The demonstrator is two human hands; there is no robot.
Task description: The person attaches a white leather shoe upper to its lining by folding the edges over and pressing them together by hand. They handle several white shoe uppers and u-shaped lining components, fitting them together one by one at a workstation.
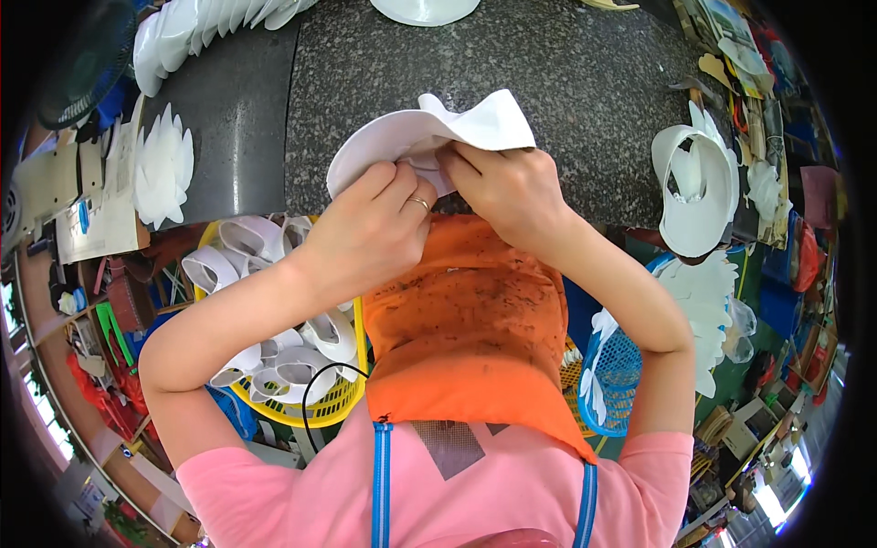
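Observation:
A white shoe upper (489, 126) is held up just above the near edge of the dark speckled worktop (585, 87). My left hand (379, 215), with a ring on one finger, pinches its lower edge, fingers closed. Close beside it, my right hand (507, 187) is closed on the right part of the same upper. Both sets of fingertips are partly tucked under the material and hidden. An orange apron (466, 310) lies beneath my forearms.
Left on the worktop are a stack of white pieces (164, 169) and a long row of white pieces (196, 36). Another white upper (690, 228) lies at the right edge. A yellow basket (315, 416) of uppers stands lower left, a blue basket (621, 379) lower right.

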